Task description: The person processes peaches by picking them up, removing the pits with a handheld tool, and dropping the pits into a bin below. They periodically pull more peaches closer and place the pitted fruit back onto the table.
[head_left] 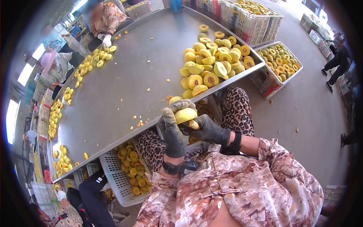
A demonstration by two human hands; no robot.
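Note:
My left hand [174, 133], in a dark grey work glove, is closed around a yellow peach half [185, 115] just over the table's near edge. My right hand [210, 130], gloved alike, grips a tool with a light-brown handle [194, 125] close against the underside of that fruit. The tool's working end is hidden. A large pile of halved peaches [211, 60], some with brown pit hollows, lies on the metal table [124, 75] beyond my hands. Another yellow half [174, 100] rests on the edge right behind my left fingers.
Below the table at left, a white crate [113, 178] holds peach halves; another full crate [272, 81] stands on the floor at right. Stacked crates [242, 26] rise behind. Across the table, a co-worker's white-gloved hand [107, 41] touches other halves. Small scraps dot the metal.

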